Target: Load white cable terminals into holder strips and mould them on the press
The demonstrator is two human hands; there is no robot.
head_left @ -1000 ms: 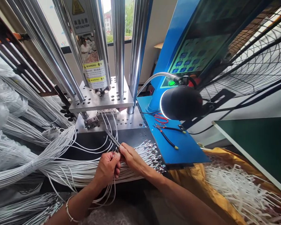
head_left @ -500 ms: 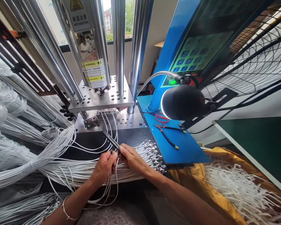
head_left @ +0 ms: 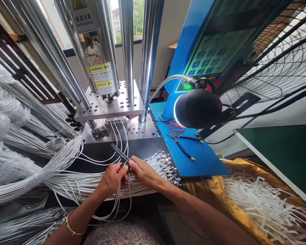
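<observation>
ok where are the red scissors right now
The red scissors lie on the blue machine shelf right of centre in the head view, just under the black lamp head and beside the black-handled pliers.

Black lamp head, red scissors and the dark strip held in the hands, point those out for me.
black lamp head (head_left: pixel 199 109), head view, middle of the dome.
red scissors (head_left: pixel 175 126), head view, on the handles.
dark strip (head_left: pixel 119 153), head view, middle of the bar above the fingers.

Press platen (head_left: pixel 109 105) low over mould, lamp (head_left: pixel 197 109) crowding right, cable bundles (head_left: pixel 28 177) filling left, blue shelf (head_left: pixel 201 160) open
</observation>
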